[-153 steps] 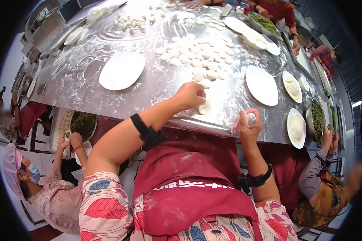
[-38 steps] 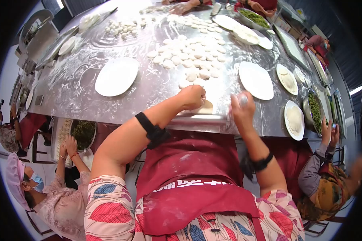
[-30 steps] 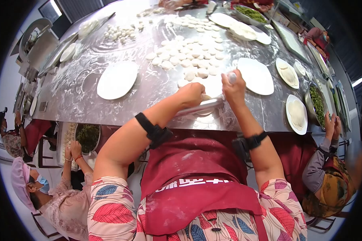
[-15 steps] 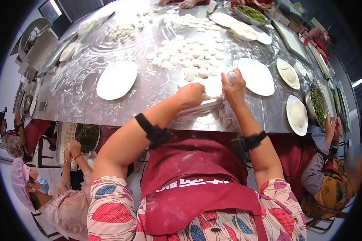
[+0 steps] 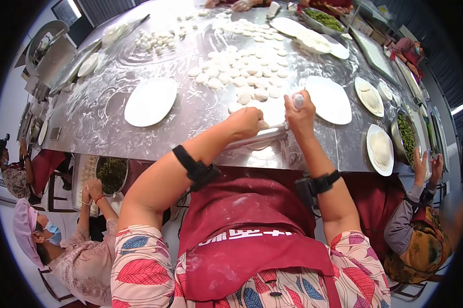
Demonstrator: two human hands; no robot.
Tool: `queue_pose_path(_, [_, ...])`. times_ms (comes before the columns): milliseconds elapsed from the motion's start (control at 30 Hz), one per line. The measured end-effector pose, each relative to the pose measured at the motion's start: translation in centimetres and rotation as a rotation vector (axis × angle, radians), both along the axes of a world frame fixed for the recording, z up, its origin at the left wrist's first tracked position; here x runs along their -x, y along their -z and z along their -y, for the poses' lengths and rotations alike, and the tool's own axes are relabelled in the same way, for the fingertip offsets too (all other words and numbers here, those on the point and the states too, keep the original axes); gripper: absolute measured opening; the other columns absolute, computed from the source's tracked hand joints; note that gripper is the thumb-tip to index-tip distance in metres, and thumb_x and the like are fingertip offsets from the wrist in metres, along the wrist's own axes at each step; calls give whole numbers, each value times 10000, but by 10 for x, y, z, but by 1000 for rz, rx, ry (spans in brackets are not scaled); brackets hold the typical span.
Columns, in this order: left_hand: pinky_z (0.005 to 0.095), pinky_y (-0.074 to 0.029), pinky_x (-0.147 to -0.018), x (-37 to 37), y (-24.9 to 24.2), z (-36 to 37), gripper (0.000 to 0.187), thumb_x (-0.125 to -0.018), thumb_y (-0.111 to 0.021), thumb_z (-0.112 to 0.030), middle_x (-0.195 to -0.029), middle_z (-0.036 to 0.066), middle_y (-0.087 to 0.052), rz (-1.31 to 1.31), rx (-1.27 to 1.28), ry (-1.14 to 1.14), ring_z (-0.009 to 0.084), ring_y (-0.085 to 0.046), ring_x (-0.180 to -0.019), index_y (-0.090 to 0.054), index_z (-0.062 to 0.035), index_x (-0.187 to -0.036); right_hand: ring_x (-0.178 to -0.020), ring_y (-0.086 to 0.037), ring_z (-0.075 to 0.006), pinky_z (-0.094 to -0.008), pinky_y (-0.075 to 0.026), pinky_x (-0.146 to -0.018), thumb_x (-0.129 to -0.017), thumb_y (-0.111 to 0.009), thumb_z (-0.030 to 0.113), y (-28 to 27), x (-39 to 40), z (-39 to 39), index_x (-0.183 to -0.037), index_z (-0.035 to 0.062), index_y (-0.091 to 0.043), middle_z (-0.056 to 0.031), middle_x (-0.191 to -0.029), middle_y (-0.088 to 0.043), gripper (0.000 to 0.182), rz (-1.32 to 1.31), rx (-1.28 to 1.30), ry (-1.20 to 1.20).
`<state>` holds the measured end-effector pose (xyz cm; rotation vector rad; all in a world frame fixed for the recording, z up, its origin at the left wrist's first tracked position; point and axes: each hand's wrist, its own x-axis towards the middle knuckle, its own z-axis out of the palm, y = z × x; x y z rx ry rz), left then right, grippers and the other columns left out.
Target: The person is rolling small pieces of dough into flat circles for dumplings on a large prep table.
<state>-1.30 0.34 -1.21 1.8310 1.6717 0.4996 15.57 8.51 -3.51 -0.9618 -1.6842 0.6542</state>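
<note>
The left hand [image 5: 248, 123] pinches the dough round [image 5: 263, 124] on the worktop [image 5: 100, 136] between curled fingers; what looks like a rolling pin [image 5: 269, 134] lies across it, gripped in the right hand [image 5: 300, 114]; steady pressure and small turns keep thickness even

Floured metal table [image 5: 100, 128], dough discs [image 5: 239, 81], white plates [image 5: 151, 102]

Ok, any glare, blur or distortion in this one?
Head view: glare bleaches the metal table beside the right hand; head view: fisheye distortion bows the table's edges and corners go black; head view: the left hand looks fairly sharp, but a blurry patch sits by the person at lower right.
</note>
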Motion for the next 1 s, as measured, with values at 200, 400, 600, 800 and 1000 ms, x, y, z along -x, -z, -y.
queue_pose_path(200, [405, -468, -798, -1, 6, 6, 226, -819, -545, -100, -907, 240, -645, -63, -47, 21, 373, -616, -883, -633, 18, -990, -451, -532, -98, -260, -407, -404, -826, -639, 44, -16, -36, 64, -783, 54, -467, -37, -555, -528, 178, -93, 159, -46])
queue_pose_path(400, [407, -476, -792, 10, 15, 9, 225, -851, -536, -139, -923, 243, -646, 64, 8, 20, 368, -621, -910, -637, 13, -983, -507, -516, -127, -291, -410, -472, -807, -661, 48, -1, -29, 44, -778, 43, -473, -65, -604, -537, 190, -97, 67, -13])
queue_pose_path(600, [415, -485, -782, 1, 10, 10, 283, -818, -599, -252, -908, 240, -650, 36, 43, -132, 370, -631, -888, -664, 0, -930, -542, -522, -135, -284, -423, -495, -808, -655, 38, 10, -12, 9, -845, 33, -514, -65, -649, -542, 146, -98, -16, -4])
queue_pose_path(800, [402, -491, -759, 10, 19, 29, 298, -756, -649, -213, -893, 210, -634, 128, -188, -212, 317, -632, -850, -619, -19, -980, -458, -485, -76, -220, -380, -404, -885, -599, 31, -12, -41, 79, -854, 58, -439, -22, -575, -496, 166, -171, 133, -122])
queue_pose_path(1000, [288, -505, -668, 135, -21, 53, 289, -839, -617, -158, -903, 98, -631, 519, -218, -546, 155, -604, -804, -584, 26, -1059, -453, -469, -73, -217, -372, -405, -892, -596, 39, -8, -36, 71, -854, 59, -437, -18, -560, -477, 165, -180, 85, -111])
